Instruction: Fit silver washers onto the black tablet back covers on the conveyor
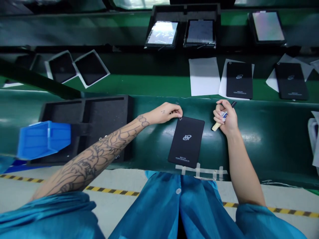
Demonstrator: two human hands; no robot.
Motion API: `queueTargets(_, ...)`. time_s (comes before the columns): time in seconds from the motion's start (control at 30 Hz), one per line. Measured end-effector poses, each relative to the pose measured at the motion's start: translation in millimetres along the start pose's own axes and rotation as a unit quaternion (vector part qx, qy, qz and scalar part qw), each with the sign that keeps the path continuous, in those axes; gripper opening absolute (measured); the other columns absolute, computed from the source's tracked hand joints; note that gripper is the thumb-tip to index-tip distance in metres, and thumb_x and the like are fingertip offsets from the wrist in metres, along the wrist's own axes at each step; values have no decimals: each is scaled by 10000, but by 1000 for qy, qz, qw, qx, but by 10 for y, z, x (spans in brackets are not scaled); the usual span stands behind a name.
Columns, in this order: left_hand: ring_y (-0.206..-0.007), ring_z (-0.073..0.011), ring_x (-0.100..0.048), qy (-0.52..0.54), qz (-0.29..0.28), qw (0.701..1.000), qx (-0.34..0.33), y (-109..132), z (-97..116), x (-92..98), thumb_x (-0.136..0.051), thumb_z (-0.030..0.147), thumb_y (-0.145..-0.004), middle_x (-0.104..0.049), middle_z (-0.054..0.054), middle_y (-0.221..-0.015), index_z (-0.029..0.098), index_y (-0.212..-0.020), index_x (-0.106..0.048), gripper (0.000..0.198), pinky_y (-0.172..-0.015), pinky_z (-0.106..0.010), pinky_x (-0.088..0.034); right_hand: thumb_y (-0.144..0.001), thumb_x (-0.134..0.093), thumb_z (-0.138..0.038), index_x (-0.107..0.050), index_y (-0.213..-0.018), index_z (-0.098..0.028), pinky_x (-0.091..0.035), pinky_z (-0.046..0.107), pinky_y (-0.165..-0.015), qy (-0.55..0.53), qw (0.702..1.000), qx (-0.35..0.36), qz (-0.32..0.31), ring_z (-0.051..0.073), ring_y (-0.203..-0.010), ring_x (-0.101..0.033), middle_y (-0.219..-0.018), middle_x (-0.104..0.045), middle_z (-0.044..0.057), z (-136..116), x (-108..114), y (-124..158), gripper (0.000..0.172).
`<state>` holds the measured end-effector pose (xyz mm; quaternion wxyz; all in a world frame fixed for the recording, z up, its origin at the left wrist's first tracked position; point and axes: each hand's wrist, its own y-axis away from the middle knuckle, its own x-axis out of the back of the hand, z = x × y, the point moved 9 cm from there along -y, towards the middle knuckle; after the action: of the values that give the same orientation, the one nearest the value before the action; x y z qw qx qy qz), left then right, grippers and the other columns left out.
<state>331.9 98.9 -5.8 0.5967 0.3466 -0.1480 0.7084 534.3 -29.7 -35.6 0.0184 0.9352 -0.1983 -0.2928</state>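
While L hand, curled narrow, touches top edge of black tablet back panel, R hand grips beige-tipped pen-like tool just right of panel; blue plastic bin on black foam tray lies well left of panel.

Item: we logged a silver monogram, letters uncertain, on the black device back panel; its footer print and the blue-marked label on the tube were illegible.
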Motion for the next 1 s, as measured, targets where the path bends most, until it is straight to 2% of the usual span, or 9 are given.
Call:
queueTargets(0.13, -866, -204, -689, -19, 35, 999, 16, 81, -33, -52, -698, 404, -997, -784, -54, -946, 206, -946, -738, 209, -841, -335, -518, -899, -833, -488, -646, -956, -240, -156, 149, -341, -5, 1000, 1, -6, 45, -428, -210, -606, -413, -90, 10, 0, -2, 316)
queueTargets(0.27, -847, -197, -699, -23, 17, 998, 52, -4, -81, -84, -716, 346, -963, -788, -64, -952, 198, -928, -745, 155, -793, -319, -524, -902, -829, -486, -659, -963, -237, -146, 160, -345, -2, 1000, 2, -4, 47, -435, -204, -615, -418, -87, 14, 7, -2, 307)
queueTargets(0.47, -862, -194, -735, -24, -53, 985, 160, -155, -140, -33, -783, 317, -869, -811, -45, -911, 199, -858, -764, 120, -750, -278, -525, -906, -824, -509, -643, -972, -244, -160, 167, -345, 3, 1000, 4, -8, 49, -430, -236, -625, -425, -86, 30, 9, 0, 328)
queueTargets(0.6, -909, -204, -749, -95, -126, 962, 220, -266, -86, -7, -819, 308, -828, -817, -29, -917, 208, -832, -774, 110, -731, -262, -504, -902, -831, -526, -619, -954, -249, -162, 170, -339, 3, 1000, 7, -7, 50, -423, -260, -625, -435, -83, 28, -3, -3, 352)
queueTargets(0.7, -869, -210, -726, -183, -170, 940, 231, -391, -26, 10, -851, 309, -792, -794, -17, -878, 213, -813, -761, 134, -713, -275, -472, -905, -831, -534, -598, -948, -257, -168, 172, -334, 8, 1000, 2, -3, 52, -414, -268, -623, -438, -85, 26, -26, -4, 365)
queueTargets(0.8, -900, -244, -702, -227, -176, 930, 231, -565, -15, 23, -940, 286, -671, -766, -8, -871, 229, -850, -757, 263, -764, -303, -460, -904, -835, -528, -581, -946, -263, -177, 174, -324, 11, 1000, -8, 4, 56, -402, -265, -613, -428, -91, 20, -26, 4, 369)
queueTargets(0.9, -965, -272, -684, -239, -181, 932, 205, -736, -46, -1, -991, 256, -573, -731, 4, -871, 250, -870, -757, 379, -842, -327, -452, -903, -833, -518, -556, -899, -258, -173, 180, -311, 2, 1000, -26, 10, 59, -386, -234, -570, -377, -102, 24, 18, 28, 380)
queueTargets(1.0, -934, -257, -660, -215, -168, 945, 179, -769, -118, 9, -995, 253, -561, -686, 11, -830, 243, -830, -744, 368, -846, -324, -439, -917, -813, -540, -463, -780, -253, -173, 183, -304, -4, 999, -45, 9, 63, -370, -199, -508, -288, -109, 42, 57, 54, 473)
